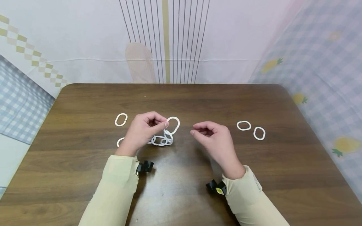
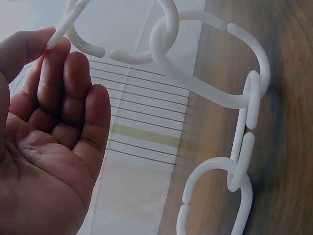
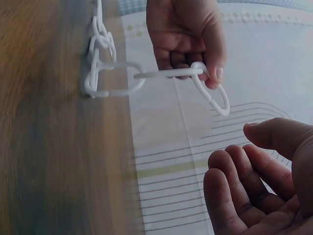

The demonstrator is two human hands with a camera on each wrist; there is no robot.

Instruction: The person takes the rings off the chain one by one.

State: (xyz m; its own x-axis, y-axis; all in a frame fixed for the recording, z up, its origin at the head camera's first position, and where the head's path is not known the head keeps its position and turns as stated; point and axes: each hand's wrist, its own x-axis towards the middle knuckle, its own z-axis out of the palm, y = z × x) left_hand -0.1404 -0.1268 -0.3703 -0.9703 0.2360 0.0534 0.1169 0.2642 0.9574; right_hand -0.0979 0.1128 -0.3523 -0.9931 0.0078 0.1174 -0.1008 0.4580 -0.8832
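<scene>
My left hand [image 1: 141, 130] pinches the end link of a white plastic chain [image 2: 205, 88] between thumb and index finger. That end link [image 1: 179, 123] stands up from the fingertips, raised over the table. From it the chain hangs down, and its lower links lie bunched on the wood, partly hidden behind the left hand. Each link is an oval with a small gap in one side. To the right, my right hand [image 1: 216, 141] hovers with loosely bent fingers and nothing between them. In the right wrist view its thumb and fingertips are apart, close to the held link.
On the brown wooden table [image 1: 175, 201], one loose white link [image 1: 116, 121] lies at the left. Another link [image 1: 118, 142] is partly covered by the left wrist. Two more, an upper link [image 1: 244, 129] and a lower link [image 1: 264, 135], lie at the right. A patterned cloth [image 1: 93, 37] hangs behind.
</scene>
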